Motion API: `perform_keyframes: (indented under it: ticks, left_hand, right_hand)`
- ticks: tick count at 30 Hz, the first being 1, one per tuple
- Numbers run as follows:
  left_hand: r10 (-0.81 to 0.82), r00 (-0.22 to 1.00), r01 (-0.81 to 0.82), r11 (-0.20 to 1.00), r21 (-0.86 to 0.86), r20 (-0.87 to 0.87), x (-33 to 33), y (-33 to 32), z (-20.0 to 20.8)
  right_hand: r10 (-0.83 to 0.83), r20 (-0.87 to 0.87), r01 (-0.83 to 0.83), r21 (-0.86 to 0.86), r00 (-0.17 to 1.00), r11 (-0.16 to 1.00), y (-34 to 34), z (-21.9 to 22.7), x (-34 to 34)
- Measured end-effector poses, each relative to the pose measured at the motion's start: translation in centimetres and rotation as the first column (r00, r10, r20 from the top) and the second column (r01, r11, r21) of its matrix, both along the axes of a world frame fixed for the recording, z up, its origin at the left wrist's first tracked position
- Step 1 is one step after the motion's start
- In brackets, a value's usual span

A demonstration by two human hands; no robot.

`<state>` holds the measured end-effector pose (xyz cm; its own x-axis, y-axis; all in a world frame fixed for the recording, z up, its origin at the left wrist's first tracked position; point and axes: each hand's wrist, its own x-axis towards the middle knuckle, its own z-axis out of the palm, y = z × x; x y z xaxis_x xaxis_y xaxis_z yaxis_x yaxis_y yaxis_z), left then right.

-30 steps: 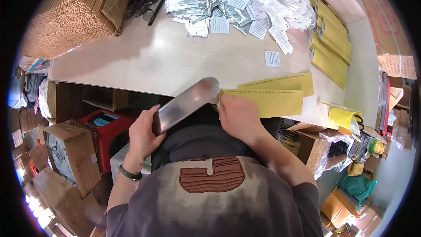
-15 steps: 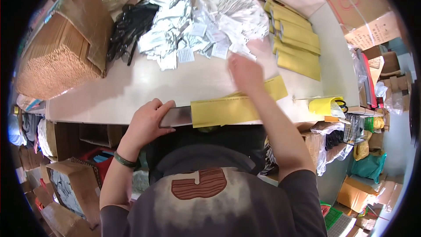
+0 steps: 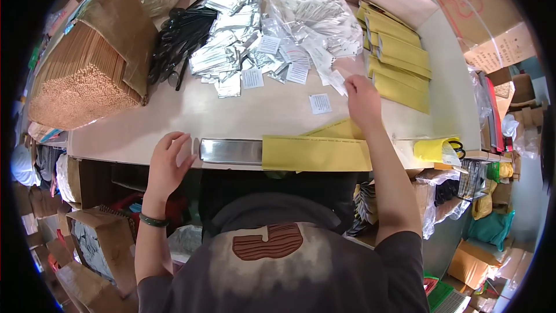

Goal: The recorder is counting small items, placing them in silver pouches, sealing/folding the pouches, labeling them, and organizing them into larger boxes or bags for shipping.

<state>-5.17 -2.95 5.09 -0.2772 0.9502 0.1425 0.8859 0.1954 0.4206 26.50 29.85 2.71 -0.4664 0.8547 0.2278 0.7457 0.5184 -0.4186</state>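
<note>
The left hand (image 3: pixel 168 165) is loosely open, empty; the right's (image 3: pixel 365 101) hold is unclear, fingers curled. The metal trough (image 3: pixel 231 151) looks stiff, slick; grip its left end.

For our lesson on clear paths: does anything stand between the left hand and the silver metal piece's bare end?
Nothing visible does; a small gap separates the left hand from the silver metal piece. A yellow sleeve covers only its other end.

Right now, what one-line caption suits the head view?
Metal piece partly covered by yellow paper at the edge of the table, left hand open beside it, right hand near white slips.
</note>
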Motion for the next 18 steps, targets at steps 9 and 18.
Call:
perform_keyframes:
  ticks: [9, 18]
  left_hand:
    - [0.036, 0.991, -0.045, 0.997, 0.063, 0.13, -0.2, -0.3, -1.3]
    - [0.134, 0.977, -0.148, 0.986, 0.078, 0.163, -1.5, -2.8, -1.8]
  right_hand:
    - [-0.112, 0.003, 0.103, 0.381, 0.994, 0.919, 1.1, -3.0, 2.4]
    - [-0.235, -0.231, 0.111, -0.449, 0.944, 0.887, -0.4, -1.0, 1.6]
